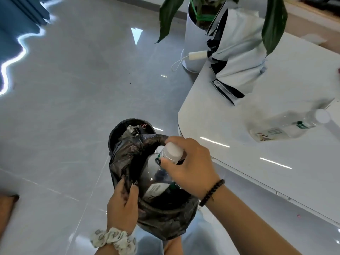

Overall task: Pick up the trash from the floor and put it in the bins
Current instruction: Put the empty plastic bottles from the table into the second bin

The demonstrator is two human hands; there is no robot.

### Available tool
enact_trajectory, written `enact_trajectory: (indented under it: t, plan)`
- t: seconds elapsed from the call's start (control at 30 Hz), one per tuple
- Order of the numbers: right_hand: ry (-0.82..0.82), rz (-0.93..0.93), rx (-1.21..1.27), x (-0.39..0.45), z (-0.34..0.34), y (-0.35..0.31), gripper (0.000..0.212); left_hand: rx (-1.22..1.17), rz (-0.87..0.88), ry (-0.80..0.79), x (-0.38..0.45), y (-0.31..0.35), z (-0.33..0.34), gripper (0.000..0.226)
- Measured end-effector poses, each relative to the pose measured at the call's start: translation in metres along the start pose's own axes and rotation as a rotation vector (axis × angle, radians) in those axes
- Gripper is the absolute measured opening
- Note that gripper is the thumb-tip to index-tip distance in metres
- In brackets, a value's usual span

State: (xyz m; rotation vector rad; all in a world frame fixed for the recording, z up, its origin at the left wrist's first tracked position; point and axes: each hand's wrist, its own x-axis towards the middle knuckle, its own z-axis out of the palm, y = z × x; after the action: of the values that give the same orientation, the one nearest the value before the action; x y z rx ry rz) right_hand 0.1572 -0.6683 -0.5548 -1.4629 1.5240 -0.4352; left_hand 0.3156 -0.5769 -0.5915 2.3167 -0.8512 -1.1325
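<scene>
Bottle insertion into bag
Right hand point(185, 166) grips clear bottle point(161, 173) at its cap; left hand point(123, 205) pinches black bag point(165, 218) rim at 9 o'clock.

Bottle point(158, 173) lower half hidden inside black bag point(165, 216). Second bottle point(287, 127) on table point(239, 144) blurred, label unreadable. Plant point(272, 21) top cut off. Bin point(127, 129) contents unclear.

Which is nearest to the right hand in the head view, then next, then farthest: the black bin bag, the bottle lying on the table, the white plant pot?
From the right hand:
1. Black bin bag, directly beneath it, at the bottom centre.
2. Bottle lying on the table, to the right.
3. White plant pot, at the top, on the floor beyond the table.
</scene>
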Motion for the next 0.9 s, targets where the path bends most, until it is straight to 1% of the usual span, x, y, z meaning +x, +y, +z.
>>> enact_trajectory:
  t: [0.07, 0.17, 0.3, 0.4, 0.47, 0.53, 0.57, 0.6, 0.63, 0.7, 0.77, 0.83, 0.9]
  plan:
    - [0.032, -0.002, -0.069, -0.004, 0.009, -0.001, 0.03, -0.025, 0.013, 0.007, 0.003, 0.006, -0.001, 0.032]
    - [0.063, 0.006, -0.135, -0.007, 0.025, -0.004, 0.04, -0.04, 0.047, 0.016, 0.009, 0.015, 0.0, 0.027]
    - [0.085, 0.032, -0.099, 0.001, 0.034, -0.004, 0.042, -0.061, 0.052, 0.015, 0.014, 0.021, 0.002, 0.025]
    - [0.035, 0.088, -0.039, 0.01, 0.032, 0.005, 0.045, -0.026, 0.046, -0.02, 0.013, 0.026, 0.003, 0.02]
    - [-0.04, 0.106, -0.024, 0.013, 0.025, 0.012, 0.052, -0.023, 0.023, -0.057, 0.012, 0.031, 0.004, 0.024]
    - [-0.102, 0.091, -0.012, 0.012, 0.013, 0.016, 0.059, -0.006, 0.03, -0.119, 0.013, 0.035, 0.005, 0.02]
    - [-0.108, 0.07, -0.003, 0.01, 0.006, 0.017, 0.056, -0.002, 0.037, -0.142, 0.013, 0.036, 0.006, 0.02]
    - [-0.084, 0.048, 0.014, 0.008, -0.005, 0.018, 0.05, 0.004, 0.048, -0.16, 0.013, 0.038, 0.007, 0.021]
    - [-0.023, 0.035, 0.029, 0.006, -0.016, 0.019, 0.043, 0.008, 0.064, -0.176, 0.013, 0.04, 0.009, 0.022]
    - [0.172, 0.04, 0.044, 0.005, -0.041, 0.027, 0.04, 0.01, 0.079, -0.197, 0.012, 0.044, 0.012, 0.025]
    - [0.343, 0.056, -0.007, 0.006, -0.072, 0.038, 0.035, 0.01, 0.102, -0.207, 0.011, 0.052, 0.019, 0.033]
    - [0.438, 0.07, -0.065, 0.009, -0.101, 0.05, 0.03, -0.01, 0.116, -0.206, 0.01, 0.062, 0.027, 0.039]
    - [0.5, 0.07, -0.107, 0.009, -0.128, 0.06, 0.028, -0.035, 0.136, -0.197, 0.008, 0.074, 0.037, 0.037]
